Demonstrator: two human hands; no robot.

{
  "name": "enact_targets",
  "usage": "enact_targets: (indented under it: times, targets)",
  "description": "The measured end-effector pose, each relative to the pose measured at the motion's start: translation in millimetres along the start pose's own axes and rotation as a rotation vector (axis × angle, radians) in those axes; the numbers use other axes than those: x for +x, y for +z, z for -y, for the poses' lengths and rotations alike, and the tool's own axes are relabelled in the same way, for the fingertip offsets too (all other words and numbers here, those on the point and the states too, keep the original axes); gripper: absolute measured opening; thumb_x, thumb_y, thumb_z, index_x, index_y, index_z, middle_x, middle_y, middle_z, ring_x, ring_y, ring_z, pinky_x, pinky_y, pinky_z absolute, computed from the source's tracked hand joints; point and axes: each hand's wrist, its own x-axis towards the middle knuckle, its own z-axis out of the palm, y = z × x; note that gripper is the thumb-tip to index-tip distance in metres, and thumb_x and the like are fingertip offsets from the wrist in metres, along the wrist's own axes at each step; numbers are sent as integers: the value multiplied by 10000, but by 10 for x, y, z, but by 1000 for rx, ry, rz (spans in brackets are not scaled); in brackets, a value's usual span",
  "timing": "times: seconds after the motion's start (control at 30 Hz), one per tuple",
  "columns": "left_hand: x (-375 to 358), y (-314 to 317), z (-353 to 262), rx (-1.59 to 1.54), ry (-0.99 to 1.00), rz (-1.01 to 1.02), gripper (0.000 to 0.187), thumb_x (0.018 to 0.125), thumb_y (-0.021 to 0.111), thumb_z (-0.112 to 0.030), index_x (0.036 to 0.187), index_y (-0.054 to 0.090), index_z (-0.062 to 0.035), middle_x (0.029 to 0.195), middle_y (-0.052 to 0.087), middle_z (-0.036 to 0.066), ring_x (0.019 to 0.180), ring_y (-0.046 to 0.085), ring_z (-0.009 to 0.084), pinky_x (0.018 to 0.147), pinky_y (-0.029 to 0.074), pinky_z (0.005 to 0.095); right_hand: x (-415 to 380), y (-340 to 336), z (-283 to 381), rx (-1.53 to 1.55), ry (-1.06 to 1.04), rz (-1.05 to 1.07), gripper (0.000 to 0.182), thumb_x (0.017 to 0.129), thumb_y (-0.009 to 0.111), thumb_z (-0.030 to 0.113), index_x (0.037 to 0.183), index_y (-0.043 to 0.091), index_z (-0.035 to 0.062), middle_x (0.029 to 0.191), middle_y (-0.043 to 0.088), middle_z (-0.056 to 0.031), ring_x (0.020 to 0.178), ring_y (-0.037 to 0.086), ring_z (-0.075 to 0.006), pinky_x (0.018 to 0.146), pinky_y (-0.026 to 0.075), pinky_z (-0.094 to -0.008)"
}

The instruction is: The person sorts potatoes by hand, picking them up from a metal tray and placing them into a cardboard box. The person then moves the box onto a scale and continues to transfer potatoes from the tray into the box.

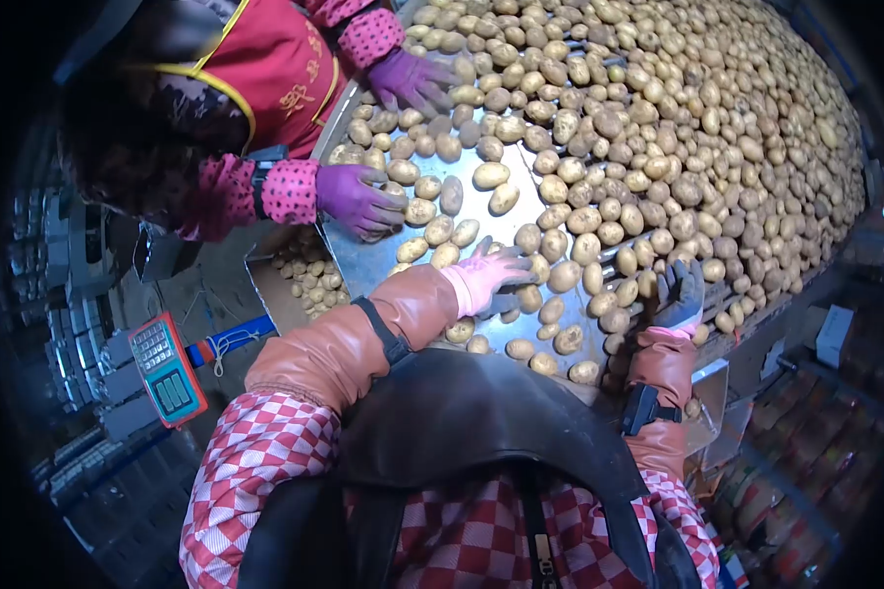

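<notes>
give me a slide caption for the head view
Gloved left hand and right hand on potatoes beside a co-worker's purple gloves.

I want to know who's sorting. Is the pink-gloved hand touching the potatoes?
Touching. The head view shows the left hand in its pink glove lying flat on the potatoes on the metal table, fingers spread over them.

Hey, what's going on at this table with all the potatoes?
Two people are working over a metal table heaped with potatoes. The wearer's left hand, in a pink glove, lies flat on loose potatoes; the right hand, in a dark glove, touches others. A co-worker's purple-gloved hands handle potatoes opposite, above a box holding more.
</notes>
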Motion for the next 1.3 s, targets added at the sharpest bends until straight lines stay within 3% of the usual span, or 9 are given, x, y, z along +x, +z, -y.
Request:
enact_targets:
  times: [0.33, 0.5, 0.6, 0.9, 1.0, 1.03, 1.1, 1.27, 1.3]
  targets:
    - [57, 67, -181, 127, 13, -32, 592, 800, 690, -311, 1343, 486, -191, 1399, 426, 95, 1339, 337, 340, 1079, 234, 613, -241, -301, -166, 24, 9, -24, 541, 955, 532, 276, 1411, 377, 29, 1308, 529, -205, 1150, 558, -302, 974, 441, -424]
    - [458, 117, -412, 253, -18, 11, 696, 770, 710, -387, 1387, 423, -240, 1520, 235, 128, 1411, 182, 382, 1071, 187, 691, -508, -291, -153, 12, 60, -39, 464, 963, 531, 239, 1377, 427, 60, 1224, 590, -140, 1087, 595, -247, 913, 501, -386]
    - [901, -115, -265, 460, 101, 51, 743, 790, 647, -519, 1428, 362, -267, 1512, 275, 126, 1404, 194, 419, 1026, 225, 735, -613, -329, -142, 18, 130, -67, 472, 955, 530, 284, 1363, 451, 61, 1208, 605, -121, 1050, 614, -228, 921, 480, -366]
    - [1444, -146, -378, 307, -415, -130, 636, 881, 591, -381, 1458, 331, -311, 1488, 372, 22, 1440, 150, 357, 1070, 169, 719, -720, -498, -155, -175, 22, -6, 431, 962, 482, 222, 1365, 467, 70, 1254, 572, -199, 1087, 578, -327, 873, 445, -376]
    - [1232, 35, -444, 253, 4, -484, 448, 803, 598, -152, 1245, 568, -216, 1259, 554, 80, 1256, 454, 338, 993, 404, 534, -590, -563, -389, 27, 123, 38, 370, 955, 489, 214, 1287, 552, 60, 1237, 595, -146, 1056, 596, -248, 868, 445, -322]
    - [1168, -1, -597, 248, 86, -290, 371, 767, 604, -105, 1130, 600, -180, 1196, 580, 77, 1139, 523, 331, 924, 446, 469, -554, -518, -465, 101, 26, 4, 354, 946, 531, 149, 1269, 554, 5, 1078, 662, -100, 920, 632, -153, 696, 493, -239]
    - [1028, 99, -848, 221, 298, -91, 321, 725, 581, -36, 1031, 608, -131, 1145, 589, 98, 913, 626, 318, 775, 518, 386, -668, -473, -392, -68, 6, -34, 359, 943, 537, 144, 1274, 549, 6, 1072, 663, -95, 908, 630, -147, 688, 492, -238]
    - [1230, 342, -1035, 570, 56, 9, 263, 800, 575, -107, 1056, 634, -119, 1063, 583, 105, 899, 658, 269, 686, 555, 381, -641, -614, -500, -462, -183, -114, 309, 919, 600, 129, 1213, 613, 36, 1037, 667, -62, 871, 601, -106, 710, 482, -231]
    - [1286, 373, -1055, 615, 22, 64, 254, 807, 576, -101, 1051, 649, -106, 1077, 584, 126, 898, 666, 282, 677, 563, 387, -749, -519, -302, -620, -199, -111, 288, 920, 582, 38, 1205, 600, 10, 1080, 659, -87, 979, 609, -138, 867, 477, -259]
